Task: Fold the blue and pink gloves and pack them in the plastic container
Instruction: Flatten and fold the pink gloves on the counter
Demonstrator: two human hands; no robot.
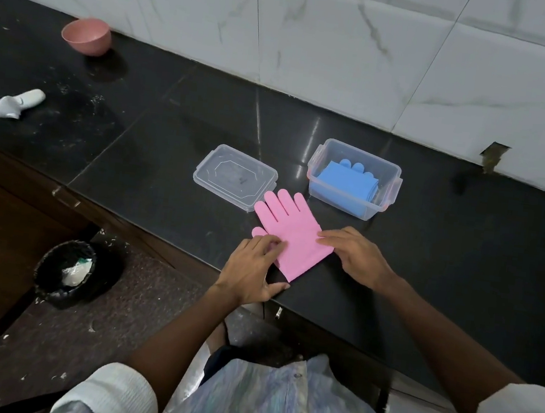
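Observation:
The pink gloves (290,232) lie flat on the black counter, fingers pointing away from me toward the lid. My left hand (254,268) rests on their left edge near the thumb, fingertips pinching the rubber. Fingers flat, my right hand (354,254) presses on their right edge. The clear plastic container (383,202) stands just beyond, to the right, with the folded blue gloves (345,182) inside it. Its clear lid (233,176) lies on the counter to the left of it, touching the pink fingertips.
A pink bowl (87,35) stands at the far left by the tiled wall, and a white object (19,103) lies nearer on the left. A black-lined bin (68,271) sits on the floor below the counter edge (165,245).

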